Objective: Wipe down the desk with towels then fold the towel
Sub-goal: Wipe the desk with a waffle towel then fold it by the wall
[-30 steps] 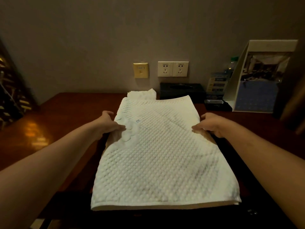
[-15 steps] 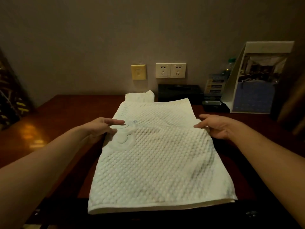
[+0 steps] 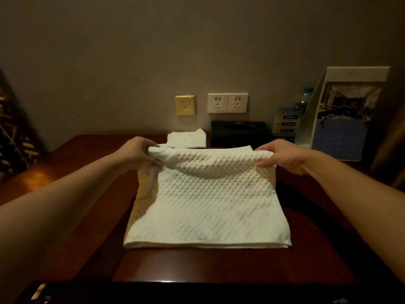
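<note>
A white waffle-textured towel (image 3: pixel 208 207) lies on the dark wooden desk (image 3: pixel 87 227), its near edge flat on the wood. My left hand (image 3: pixel 137 153) grips the towel's left side and my right hand (image 3: pixel 282 157) pinches its right side. Between the two hands the middle of the towel is lifted off the desk into a raised fold. The towel's far end lies flat behind that fold.
A second white folded towel (image 3: pixel 187 139) sits at the back of the desk by the wall. A black tissue box (image 3: pixel 240 133), a card stand (image 3: pixel 286 122) and a standing folder (image 3: pixel 344 119) are at the back right. Wall sockets (image 3: pixel 228 103) are above.
Both hands closed on the towel's sides and lifted its middle up and away from me. The towel slid further onto the desk, off the near edge.
</note>
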Motion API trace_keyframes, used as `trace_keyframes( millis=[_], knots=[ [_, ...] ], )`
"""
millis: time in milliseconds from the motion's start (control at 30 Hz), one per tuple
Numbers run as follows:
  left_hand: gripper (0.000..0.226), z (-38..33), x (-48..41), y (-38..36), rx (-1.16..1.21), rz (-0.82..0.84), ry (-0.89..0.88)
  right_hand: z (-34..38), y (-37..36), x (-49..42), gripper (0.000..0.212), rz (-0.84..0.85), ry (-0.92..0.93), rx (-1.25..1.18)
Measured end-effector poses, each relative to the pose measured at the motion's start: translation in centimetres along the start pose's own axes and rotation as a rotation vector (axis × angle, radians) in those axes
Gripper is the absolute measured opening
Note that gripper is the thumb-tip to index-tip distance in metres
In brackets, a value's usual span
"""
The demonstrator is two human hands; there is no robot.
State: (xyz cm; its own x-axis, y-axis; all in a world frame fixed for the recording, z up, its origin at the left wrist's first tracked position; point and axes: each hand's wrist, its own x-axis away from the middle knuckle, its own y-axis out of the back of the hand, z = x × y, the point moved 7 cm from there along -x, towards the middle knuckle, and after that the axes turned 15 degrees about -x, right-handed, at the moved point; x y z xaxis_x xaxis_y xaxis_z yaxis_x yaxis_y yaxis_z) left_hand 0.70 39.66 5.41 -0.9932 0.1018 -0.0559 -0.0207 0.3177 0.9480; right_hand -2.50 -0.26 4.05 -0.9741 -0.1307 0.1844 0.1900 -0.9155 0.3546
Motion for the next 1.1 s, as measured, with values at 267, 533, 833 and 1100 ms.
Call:
trace_keyframes(
  millis=[267, 533, 833, 1100],
  knots=[
    [0.032, -1.3, -3.9, 6.5, -0.185, -0.399, -0.122, 5.9, 4.1, -3.4, 0.011, -0.4, 0.308, 0.427],
    [0.032, -5.2, -0.4, 9.7, -0.099, -0.883, -0.335, 8.4, 5.5, 1.6, 0.034, -0.692, 0.736, 0.203],
    [0.038, -3.6, 7.3, -5.9, -0.457, -0.198, -1.075, -7.0, 1.7, 4.5, 0.04, 0.0, 0.358, 0.466],
    [0.068, -1.0, 6.0, -7.6, -0.328, 0.033, -0.858, -3.9, -0.9, 4.4, 0.014, 0.168, 0.253, 0.836]
  ],
)
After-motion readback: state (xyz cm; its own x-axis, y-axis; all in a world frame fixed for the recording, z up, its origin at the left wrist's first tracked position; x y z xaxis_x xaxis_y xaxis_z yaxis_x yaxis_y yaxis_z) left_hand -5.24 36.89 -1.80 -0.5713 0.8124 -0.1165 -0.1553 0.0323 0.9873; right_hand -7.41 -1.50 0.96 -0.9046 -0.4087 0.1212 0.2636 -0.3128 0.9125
